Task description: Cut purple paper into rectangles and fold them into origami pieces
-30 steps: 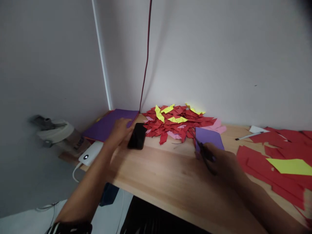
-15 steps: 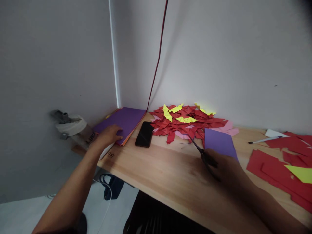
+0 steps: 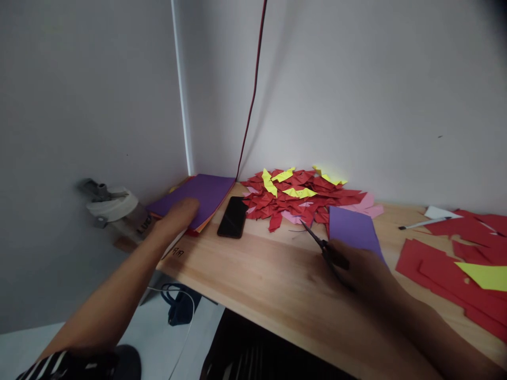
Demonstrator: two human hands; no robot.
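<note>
My left hand (image 3: 178,214) reaches to the near edge of a stack of purple paper sheets (image 3: 206,191) in the table's left corner; its fingers curl at the stack's edge, and what they grip is hidden. My right hand (image 3: 366,269) is closed on black scissors (image 3: 321,244), blades pointing up-left over the wood. A single purple sheet (image 3: 352,229) lies just beyond that hand. A black phone (image 3: 233,217) lies between the stack and a heap of folded red and yellow paper pieces (image 3: 301,195).
Red paper offcuts (image 3: 435,261) and a yellow sheet (image 3: 483,274) cover the table's right side, with a pen (image 3: 423,222) near the wall. A red cable (image 3: 249,100) runs down the wall. A bottle (image 3: 114,211) stands left of the table edge.
My left hand moved from beside the phone leftward onto the purple stack's near edge. The view swung slightly left. My right hand with the scissors has barely moved.
</note>
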